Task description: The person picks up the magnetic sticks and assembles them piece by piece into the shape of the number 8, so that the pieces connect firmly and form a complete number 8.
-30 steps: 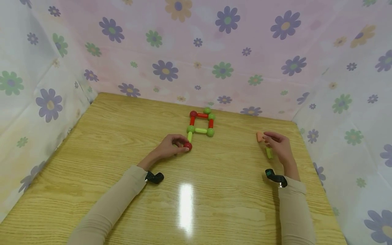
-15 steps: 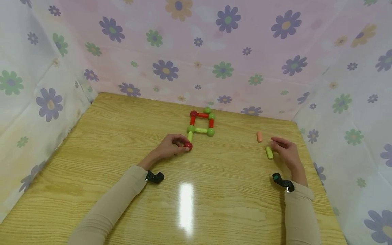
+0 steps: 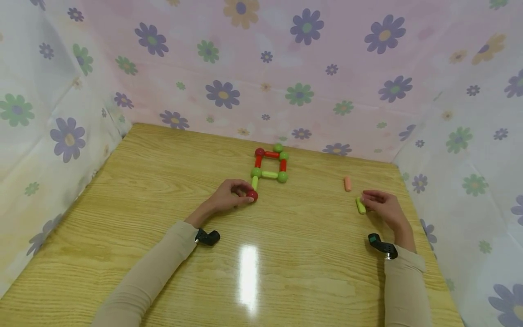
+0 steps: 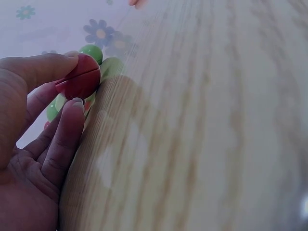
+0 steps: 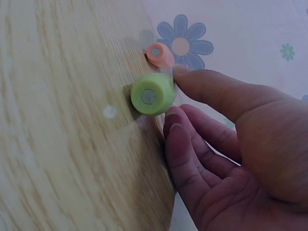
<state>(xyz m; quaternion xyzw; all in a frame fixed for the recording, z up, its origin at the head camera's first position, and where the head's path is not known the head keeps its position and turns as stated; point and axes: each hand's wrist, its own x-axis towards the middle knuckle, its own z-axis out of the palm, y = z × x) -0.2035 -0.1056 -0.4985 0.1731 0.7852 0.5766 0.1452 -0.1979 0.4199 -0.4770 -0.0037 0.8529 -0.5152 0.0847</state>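
My left hand pinches a red ball between thumb and fingers. A yellow-green rod runs from that ball to a green ball, the near-left corner of a square of rods and balls. At the right, my right hand has thumb and fingertips on either side of a loose yellow-green magnetic rod lying on the table. The right wrist view shows the round metal disc in the end of this magnetic rod. How firmly the fingers grip it is hard to see.
An orange magnetic rod lies a little beyond the right hand. Another green ball adjoins the far-right corner of the square. Flowered cloth encloses the wooden table at the back and sides.
My right hand has drawn back from near the orange rod and moved in to the yellow-green one. The left hand has stayed on the red ball.
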